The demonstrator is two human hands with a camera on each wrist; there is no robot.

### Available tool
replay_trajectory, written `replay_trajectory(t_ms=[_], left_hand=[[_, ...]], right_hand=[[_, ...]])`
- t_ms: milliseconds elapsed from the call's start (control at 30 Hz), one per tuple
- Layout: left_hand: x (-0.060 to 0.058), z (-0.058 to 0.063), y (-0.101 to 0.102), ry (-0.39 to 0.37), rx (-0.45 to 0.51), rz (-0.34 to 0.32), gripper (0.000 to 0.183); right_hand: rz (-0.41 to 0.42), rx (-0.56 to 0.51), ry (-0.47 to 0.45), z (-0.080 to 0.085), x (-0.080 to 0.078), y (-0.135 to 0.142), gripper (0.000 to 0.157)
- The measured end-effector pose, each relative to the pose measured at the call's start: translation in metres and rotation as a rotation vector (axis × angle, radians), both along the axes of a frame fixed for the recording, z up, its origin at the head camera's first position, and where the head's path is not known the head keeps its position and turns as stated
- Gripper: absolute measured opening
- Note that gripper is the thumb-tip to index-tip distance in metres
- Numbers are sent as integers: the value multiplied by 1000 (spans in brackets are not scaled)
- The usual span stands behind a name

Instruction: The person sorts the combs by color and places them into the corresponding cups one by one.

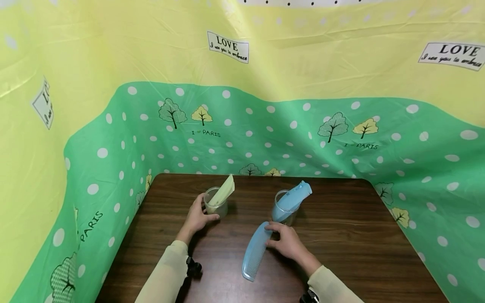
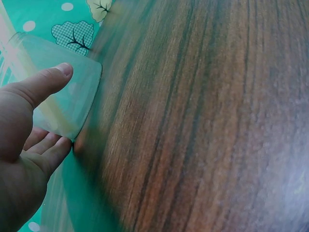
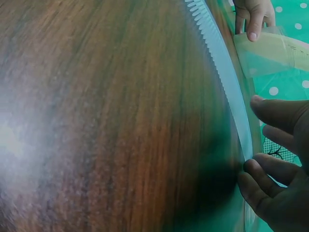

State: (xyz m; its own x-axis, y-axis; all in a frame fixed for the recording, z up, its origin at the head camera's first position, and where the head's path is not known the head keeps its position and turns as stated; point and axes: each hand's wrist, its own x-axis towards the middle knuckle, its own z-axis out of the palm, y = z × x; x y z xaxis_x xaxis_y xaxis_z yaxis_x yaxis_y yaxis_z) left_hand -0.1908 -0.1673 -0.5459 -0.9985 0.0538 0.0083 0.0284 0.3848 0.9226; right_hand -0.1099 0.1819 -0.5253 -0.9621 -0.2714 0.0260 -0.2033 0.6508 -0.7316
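My left hand (image 1: 196, 215) holds a clear cup (image 1: 222, 209) at the table's back left, thumb on the near side and fingers round the far side. A pale yellow comb (image 1: 224, 191) leans in that cup; whether it is one or more I cannot tell. On the table between my hands lies a light blue comb (image 1: 254, 253), teeth facing right. The fingertips of my right hand (image 1: 288, 243) touch its far end, while the thumb stands off it in the right wrist view. Behind that hand, a second clear cup (image 1: 289, 219) contains blue comb pieces (image 1: 294, 197), tilted right.
Both cups stand on a dark wood-grain table (image 1: 341, 235). A green and yellow printed cloth (image 1: 265, 126) hangs round its back and sides. Small black devices, one of them a left wrist device (image 1: 194, 267), sit on both sleeves.
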Motion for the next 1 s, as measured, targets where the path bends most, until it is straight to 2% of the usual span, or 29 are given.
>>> replay_trajectory(t_ms=[267,467,733,1000], left_hand=[[1,-1,1,3,0,1,94],[1,0,1,0,-2,3,94],[2,-1,1,-6,9,5,93],[2,0,2,2,-5,1,95]], right_hand=[[32,91,61,-7,1,0,45],[21,60,117,-10,0,2,42],[47,91,59,-10,-2,2,46],[41,127,98,-11,-1,-1,41]])
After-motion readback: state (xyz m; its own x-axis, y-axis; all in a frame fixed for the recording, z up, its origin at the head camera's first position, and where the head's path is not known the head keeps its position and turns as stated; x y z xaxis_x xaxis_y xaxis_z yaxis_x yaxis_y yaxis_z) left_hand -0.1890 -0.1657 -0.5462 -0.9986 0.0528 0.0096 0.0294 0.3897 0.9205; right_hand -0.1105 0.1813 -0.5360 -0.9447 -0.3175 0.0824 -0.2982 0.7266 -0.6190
